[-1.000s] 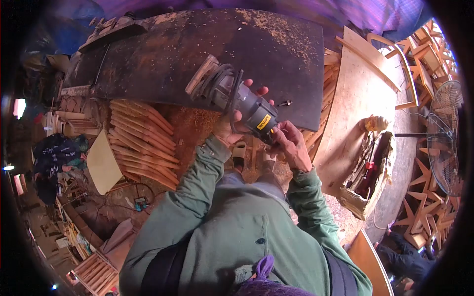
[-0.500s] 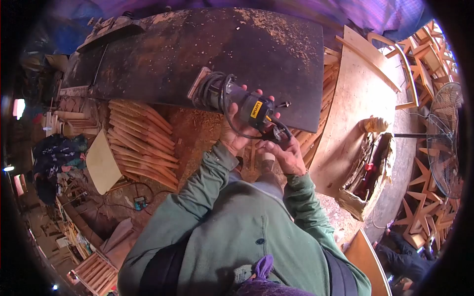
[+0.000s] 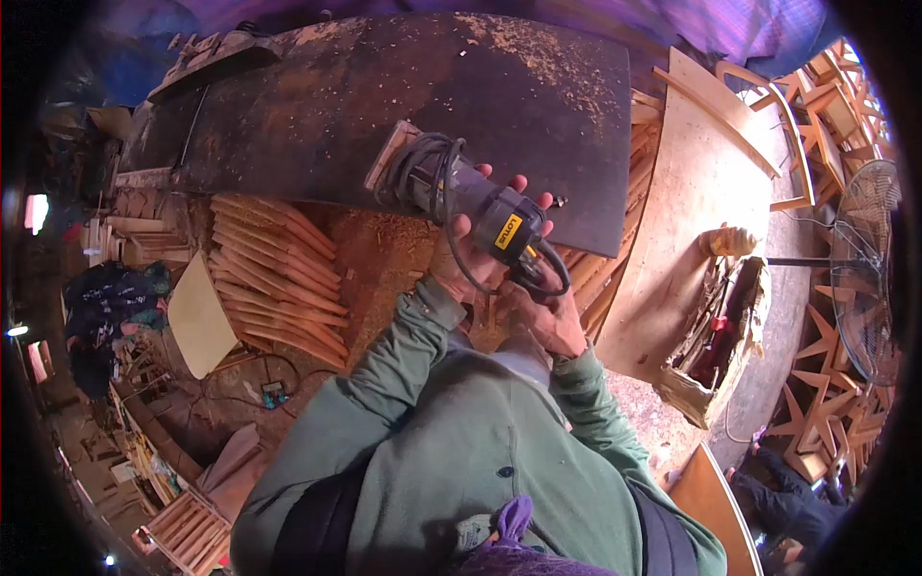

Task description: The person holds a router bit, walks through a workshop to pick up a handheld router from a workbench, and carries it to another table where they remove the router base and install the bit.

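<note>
In the middle of the frame, my left hand holds the big gray tool, fingers around it, near the dark table. My right hand touches its cord; I can't tell its grip.

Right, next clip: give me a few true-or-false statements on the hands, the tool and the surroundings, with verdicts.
1. The left hand holds a power tool with a yellow label. True.
2. Wood shavings lie on the dark tabletop. True.
3. The right hand lies flat on the tabletop. False: it is beside the tool's lower end.
4. The cord hangs straight. False: it is looped around the tool.
</note>
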`<action>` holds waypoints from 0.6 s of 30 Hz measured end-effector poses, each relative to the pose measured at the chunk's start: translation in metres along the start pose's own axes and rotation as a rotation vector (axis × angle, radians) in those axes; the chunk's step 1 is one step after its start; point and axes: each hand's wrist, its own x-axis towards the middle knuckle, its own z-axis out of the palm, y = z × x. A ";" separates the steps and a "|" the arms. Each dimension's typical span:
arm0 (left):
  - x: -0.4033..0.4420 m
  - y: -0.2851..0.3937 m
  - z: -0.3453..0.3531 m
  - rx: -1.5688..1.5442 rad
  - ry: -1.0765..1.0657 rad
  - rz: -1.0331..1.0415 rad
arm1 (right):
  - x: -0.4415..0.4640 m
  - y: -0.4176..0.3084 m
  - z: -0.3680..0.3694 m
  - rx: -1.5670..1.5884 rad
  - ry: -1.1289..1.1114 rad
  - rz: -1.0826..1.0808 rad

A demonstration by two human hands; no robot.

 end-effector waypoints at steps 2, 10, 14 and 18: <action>0.002 0.001 0.005 0.011 -0.010 -0.020 | 0.001 0.009 0.003 0.292 0.051 0.171; 0.012 0.021 0.004 0.590 0.125 0.127 | -0.031 0.026 -0.015 0.542 0.015 0.149; -0.002 0.041 -0.001 0.602 0.147 -0.035 | -0.046 0.013 -0.038 0.647 0.057 -0.167; -0.017 0.040 0.006 0.531 0.127 -0.091 | -0.051 0.017 -0.077 0.331 0.421 -0.190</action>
